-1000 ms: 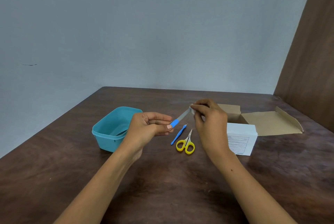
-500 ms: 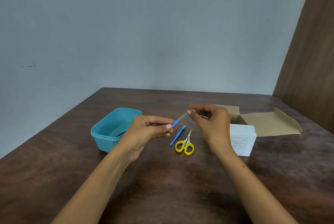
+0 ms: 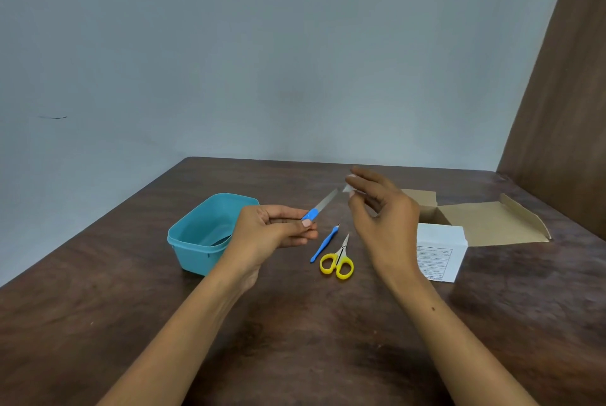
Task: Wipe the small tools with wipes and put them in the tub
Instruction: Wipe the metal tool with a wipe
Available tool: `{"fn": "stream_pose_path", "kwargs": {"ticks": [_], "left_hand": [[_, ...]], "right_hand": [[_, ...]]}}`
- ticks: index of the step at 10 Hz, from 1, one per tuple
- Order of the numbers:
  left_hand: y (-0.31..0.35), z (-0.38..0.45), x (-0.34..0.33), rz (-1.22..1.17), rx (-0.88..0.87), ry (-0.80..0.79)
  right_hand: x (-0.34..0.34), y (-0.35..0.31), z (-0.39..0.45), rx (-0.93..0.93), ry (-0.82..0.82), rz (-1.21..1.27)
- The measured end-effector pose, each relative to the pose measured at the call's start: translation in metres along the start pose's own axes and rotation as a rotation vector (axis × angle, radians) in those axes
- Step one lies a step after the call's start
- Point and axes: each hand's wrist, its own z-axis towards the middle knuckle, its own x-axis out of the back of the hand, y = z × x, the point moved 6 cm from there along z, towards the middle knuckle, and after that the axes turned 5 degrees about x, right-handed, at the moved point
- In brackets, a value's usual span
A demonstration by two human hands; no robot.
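A nail file (image 3: 323,205) with a blue handle is held above the table (image 3: 328,340). Its handle is pinched between the thumb and curled fingers (image 3: 306,223) of the left hand (image 3: 267,232), and the grey blade slants up and away from them. At the blade's far tip, a small white wipe (image 3: 348,187) is pinched between the thumb and fingertips of the right hand (image 3: 383,218); whether wipe and tip touch cannot be told. Below the file, between the two hands, a thin blue tool (image 3: 324,243) and yellow scissors (image 3: 337,263) lie on the table, side by side. A teal tub (image 3: 200,241) stands just behind the left fingers. An open box (image 3: 459,232) sits beyond the right hand.
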Motion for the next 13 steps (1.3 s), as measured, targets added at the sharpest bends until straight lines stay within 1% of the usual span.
{"fn": "stream_pose_path", "kwargs": {"ticks": [1, 2, 3, 4, 6, 7, 8, 10, 11, 12, 13], "left_hand": [[0.0, 0.0, 0.001, -0.003, 0.002, 0.015], [0.001, 0.0, 0.002, 0.003, 0.0, 0.029], [0.002, 0.0, 0.0, 0.028, -0.018, 0.03], [0.002, -0.001, -0.001, 0.05, -0.047, 0.022], [0.004, -0.001, -0.001, 0.077, -0.088, 0.01], [0.004, -0.003, -0.003, 0.077, -0.088, -0.007], [0.004, -0.003, -0.004, 0.079, -0.097, -0.01], [0.004, -0.002, -0.001, 0.094, -0.106, 0.014], [0.004, -0.002, -0.003, 0.098, -0.098, 0.001], [0.004, -0.003, -0.005, 0.089, -0.085, -0.01], [0.004, -0.003, -0.003, 0.068, -0.078, 0.004]], "right_hand": [[-0.004, -0.003, 0.0, 0.099, -0.045, -0.093], [-0.009, -0.006, -0.003, 0.151, -0.098, -0.131], [-0.01, -0.006, -0.005, 0.091, -0.102, -0.122], [-0.014, -0.006, -0.006, 0.153, -0.131, -0.162], [-0.028, -0.006, -0.012, 0.197, -0.229, -0.2], [-0.021, 0.002, -0.006, 0.145, -0.154, -0.213], [-0.02, 0.003, -0.007, 0.133, -0.147, -0.215], [-0.032, -0.004, -0.013, 0.218, -0.239, -0.231], [-0.025, 0.001, -0.009, 0.184, -0.195, -0.231], [-0.014, 0.006, -0.004, 0.109, -0.12, -0.219], [-0.006, 0.004, -0.003, 0.032, -0.042, -0.127]]}}
